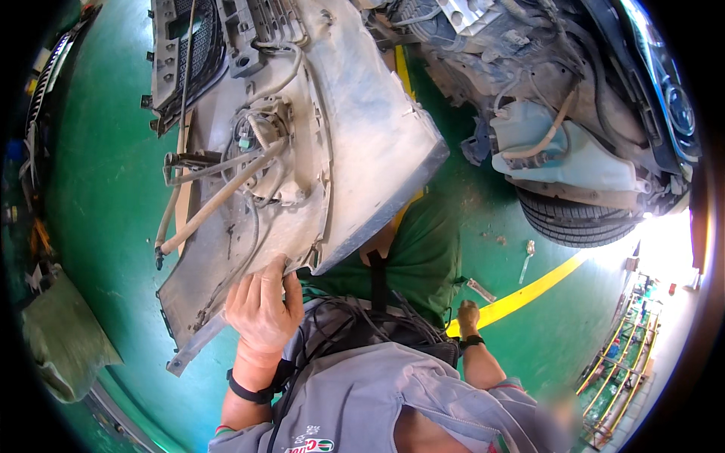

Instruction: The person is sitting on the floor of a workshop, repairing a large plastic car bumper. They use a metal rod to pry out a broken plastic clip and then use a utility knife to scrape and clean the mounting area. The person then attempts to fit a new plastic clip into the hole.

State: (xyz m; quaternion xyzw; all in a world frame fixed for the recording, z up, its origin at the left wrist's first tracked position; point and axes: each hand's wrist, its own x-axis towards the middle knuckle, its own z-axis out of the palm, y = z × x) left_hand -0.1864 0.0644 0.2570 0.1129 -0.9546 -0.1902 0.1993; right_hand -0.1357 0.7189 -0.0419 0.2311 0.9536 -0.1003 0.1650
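My left hand (260, 309) grips the lower edge of a large, dusty, detached bumper panel (370, 143) with hoses (208, 211), wiring and a grille attached; some fingertips are hidden at its edge. The panel stands tilted in front of me, above my legs in green trousers. My right hand (468, 315) is low at my right side with curled fingers; I cannot make out what, if anything, is in it. Just beyond it a small metal tool (480, 290) lies on the floor, and another (527, 260) lies farther off.
A car's exposed front, with a pale fluid tank (544, 143) and a tyre (574, 223), stands at the upper right. The green floor (98, 226) has a yellow line (521, 298). A folded green sheet (64, 332) is at the left; a yellow rack (615, 362) is at the right.
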